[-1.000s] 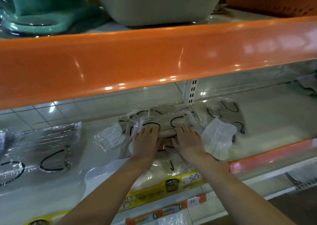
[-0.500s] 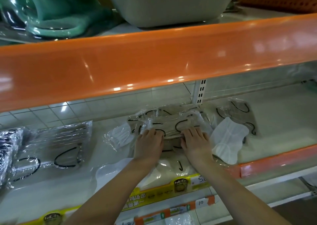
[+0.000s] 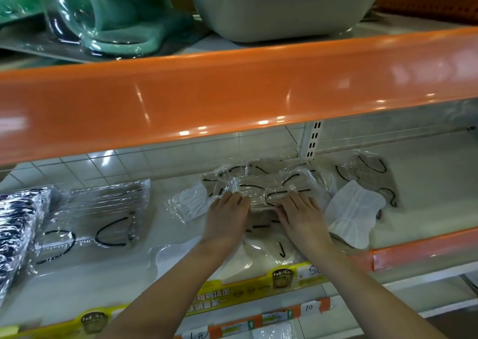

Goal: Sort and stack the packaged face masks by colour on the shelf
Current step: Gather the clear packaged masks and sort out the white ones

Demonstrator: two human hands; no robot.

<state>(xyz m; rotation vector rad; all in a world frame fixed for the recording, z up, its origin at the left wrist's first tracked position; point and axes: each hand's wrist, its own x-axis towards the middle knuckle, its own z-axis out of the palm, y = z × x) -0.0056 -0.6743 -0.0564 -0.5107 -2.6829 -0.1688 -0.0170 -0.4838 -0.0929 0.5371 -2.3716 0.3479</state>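
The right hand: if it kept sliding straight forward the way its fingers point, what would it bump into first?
Probably the rest of the beige masks in clear wrappers under its fingertips; beyond them, the white tiled back wall. Depth is unclear.

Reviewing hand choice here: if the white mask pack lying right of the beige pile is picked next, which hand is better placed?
Probably the right hand. It rests on the beige pile right next to the white mask pack; the left hand would have to cross over it.
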